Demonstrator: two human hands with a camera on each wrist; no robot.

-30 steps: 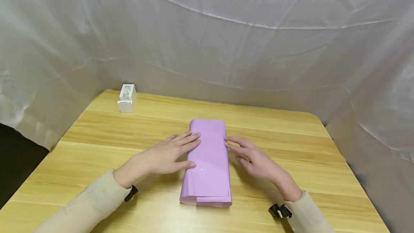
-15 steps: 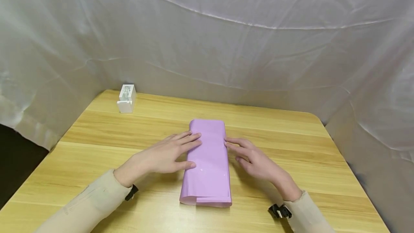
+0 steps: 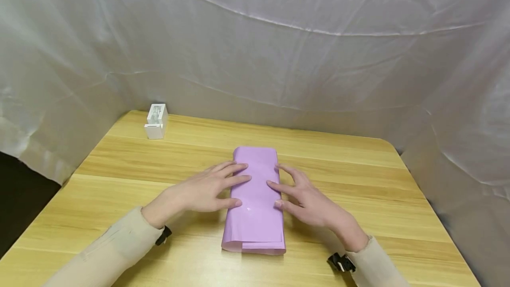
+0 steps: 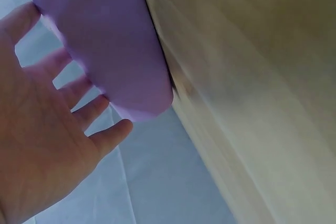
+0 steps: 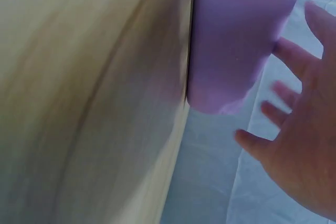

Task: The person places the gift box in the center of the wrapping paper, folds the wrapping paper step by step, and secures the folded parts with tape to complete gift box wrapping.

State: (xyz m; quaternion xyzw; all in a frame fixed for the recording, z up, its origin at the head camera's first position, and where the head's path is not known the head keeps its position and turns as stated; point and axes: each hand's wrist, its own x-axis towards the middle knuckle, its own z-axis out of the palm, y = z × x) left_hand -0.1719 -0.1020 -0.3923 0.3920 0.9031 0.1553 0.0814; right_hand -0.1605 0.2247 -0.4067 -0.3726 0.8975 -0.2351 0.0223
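A long bundle wrapped in purple paper (image 3: 256, 216) lies on the table, its near end showing loose paper edges. What is inside the paper cannot be seen. The left hand (image 3: 205, 189) rests its spread fingertips on the bundle's left side and top, also visible in the left wrist view, where the hand (image 4: 47, 129) is beside the purple paper (image 4: 105, 40). At the right edge the right hand (image 3: 308, 198) has its fingers spread, with thumb and index tips over the top. In the right wrist view that hand (image 5: 310, 119) is close beside the paper (image 5: 236, 40).
A white tape dispenser (image 3: 156, 121) with a clear roll stands at the table's back left corner. The wood-grain table (image 3: 358, 167) has grey cloth (image 3: 255, 56) hanging behind it and at both sides.
The right hand has shifted from the bundle's right side, with its thumb and index finger now over the top edge. Left fingers spread slightly more. The bundle stays in place.
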